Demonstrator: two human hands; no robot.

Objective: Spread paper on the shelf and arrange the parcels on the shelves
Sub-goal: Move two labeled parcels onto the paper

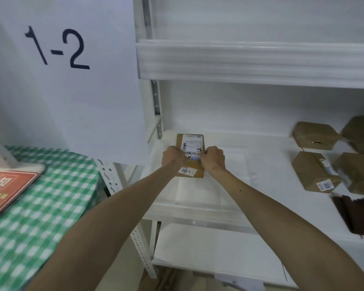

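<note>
Centre frame, a person's left hand (pixel 172 157) and right hand (pixel 213 159) grip a small cardboard parcel (pixel 192 143) by its long sides, over white paper (pixel 198 192) spread on the middle shelf (pixel 187 210). Whether it rests there is unclear. The flat, labelled box looks light and stiff, best held by its edges. More brown parcels (pixel 314 135) lie at right. A sheet marked "1-2" (pixel 57 47) hangs upper left, above a green checked cloth (pixel 51 196).

One head-worn wide-angle view looks forward and down, close to the white shelf (pixel 261 148).
</note>
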